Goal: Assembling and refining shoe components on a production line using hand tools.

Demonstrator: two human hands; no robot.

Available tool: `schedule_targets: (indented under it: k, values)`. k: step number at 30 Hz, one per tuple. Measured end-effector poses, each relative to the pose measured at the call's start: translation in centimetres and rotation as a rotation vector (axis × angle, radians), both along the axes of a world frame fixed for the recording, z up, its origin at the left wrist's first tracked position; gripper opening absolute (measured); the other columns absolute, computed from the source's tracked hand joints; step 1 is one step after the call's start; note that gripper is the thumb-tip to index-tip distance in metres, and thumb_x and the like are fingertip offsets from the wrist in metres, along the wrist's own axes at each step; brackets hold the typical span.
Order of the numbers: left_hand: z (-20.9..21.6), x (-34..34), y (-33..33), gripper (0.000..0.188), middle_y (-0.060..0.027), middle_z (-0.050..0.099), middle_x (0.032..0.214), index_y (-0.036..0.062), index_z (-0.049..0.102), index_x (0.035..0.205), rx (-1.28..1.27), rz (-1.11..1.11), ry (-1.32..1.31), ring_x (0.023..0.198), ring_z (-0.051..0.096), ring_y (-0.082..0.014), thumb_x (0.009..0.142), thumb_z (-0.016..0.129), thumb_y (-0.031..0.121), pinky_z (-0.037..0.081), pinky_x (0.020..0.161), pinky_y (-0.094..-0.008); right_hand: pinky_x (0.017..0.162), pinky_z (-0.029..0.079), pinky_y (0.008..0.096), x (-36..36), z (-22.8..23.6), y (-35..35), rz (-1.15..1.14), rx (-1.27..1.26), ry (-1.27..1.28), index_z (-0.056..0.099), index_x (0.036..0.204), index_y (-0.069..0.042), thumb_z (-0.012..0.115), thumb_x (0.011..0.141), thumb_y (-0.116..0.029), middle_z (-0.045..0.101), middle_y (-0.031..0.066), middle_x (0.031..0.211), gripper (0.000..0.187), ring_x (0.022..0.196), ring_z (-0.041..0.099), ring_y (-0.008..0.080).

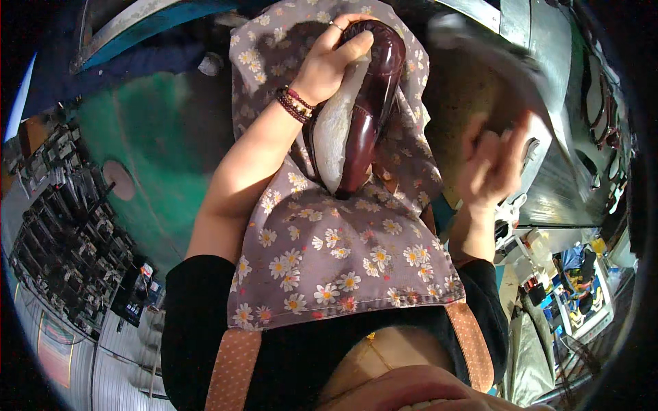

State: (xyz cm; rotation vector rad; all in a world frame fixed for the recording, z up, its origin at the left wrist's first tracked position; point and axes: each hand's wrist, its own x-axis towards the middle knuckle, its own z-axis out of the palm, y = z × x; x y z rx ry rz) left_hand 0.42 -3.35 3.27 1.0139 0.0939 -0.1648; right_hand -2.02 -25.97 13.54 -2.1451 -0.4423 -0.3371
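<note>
A glossy burgundy shoe upper (377, 113) lies upward across my lap, its whitish underside (334, 140) turned to the left. My left hand (330, 61) is closed round its far end, with the thumb pressed on the edge between the pale underside and the leather. Beneath the shoe spreads a mauve apron (343, 240) with a daisy print. Off to the right, apart from the shoe, my right hand (492, 164) is raised and smeared by motion. A pale blurred streak runs above it; whether the hand holds anything is not clear.
A green surface (154, 137) lies at left, beside a rack of dark blocks (68, 240). On the right, a grey worktop (576, 198) carries dark shiny pieces (603, 120). Below it is a white-rimmed tray (600, 318) of mixed small items. A curved metal edge (130, 34) crosses the far left.
</note>
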Motion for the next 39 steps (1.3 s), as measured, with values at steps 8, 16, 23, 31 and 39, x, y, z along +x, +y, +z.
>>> schedule_targets:
  k: [8, 16, 23, 31, 39]
  values:
    - [-1.1, 0.3, -0.4, 0.028, -0.0016, 0.059, 0.108, 0.0043, 0.054, 0.12, -0.064, 0.044, -0.005, 0.099, 0.053, -0.008, 0.094, 0.055, 0.015, 0.042, 0.089, -0.0229, 0.076, 0.049, 0.0263, 2.6, 1.2, 0.7, 0.217, -0.226, 0.25, 0.045, 0.138, -0.004, 0.05, 0.09, 0.005, 0.06, 0.0116, 0.125, 0.049, 0.08, 0.058, 0.012]
    - [-0.8, 0.7, -0.7, 0.026, -0.0024, 0.063, 0.102, 0.0025, 0.055, 0.116, 0.104, 0.074, -0.057, 0.092, 0.056, -0.0089, 0.093, 0.056, 0.015, 0.044, 0.085, -0.0233, 0.076, 0.049, 0.0243, 2.0, 1.5, 1.1, 0.263, -0.288, 0.292, 0.045, 0.137, -0.004, 0.048, 0.089, 0.007, 0.059, 0.013, 0.128, 0.049, 0.096, 0.062, 0.0129]
    - [1.0, 0.8, -0.9, 0.025, -0.0031, 0.062, 0.104, 0.0033, 0.056, 0.116, 0.221, 0.044, -0.061, 0.096, 0.054, -0.0087, 0.094, 0.056, 0.015, 0.042, 0.087, -0.0227, 0.081, 0.049, 0.0275, 1.2, 1.8, 1.0, 0.257, -0.303, 0.2, 0.047, 0.136, -0.005, 0.049, 0.091, 0.005, 0.061, 0.0145, 0.123, 0.047, 0.096, 0.066, 0.0225]
    - [0.6, 0.5, -0.7, 0.026, -0.0021, 0.062, 0.106, 0.0033, 0.057, 0.116, 0.255, 0.063, 0.034, 0.098, 0.055, -0.0097, 0.093, 0.057, 0.016, 0.042, 0.089, -0.0247, 0.092, 0.046, 0.0314, 1.3, 2.4, 1.0, 0.186, -0.221, 0.182, 0.045, 0.136, 0.0, 0.048, 0.09, 0.006, 0.059, 0.0177, 0.126, 0.047, 0.115, 0.058, 0.025]
    - [0.2, 0.6, -1.1, 0.022, -0.0006, 0.063, 0.098, 0.0046, 0.058, 0.114, 0.124, 0.077, 0.049, 0.091, 0.056, -0.0066, 0.094, 0.054, 0.012, 0.044, 0.084, -0.022, 0.074, 0.049, 0.0254, 1.3, 1.9, 0.4, 0.136, -0.245, 0.101, 0.045, 0.137, -0.002, 0.047, 0.09, 0.007, 0.059, 0.0128, 0.128, 0.049, 0.073, 0.062, 0.0111]
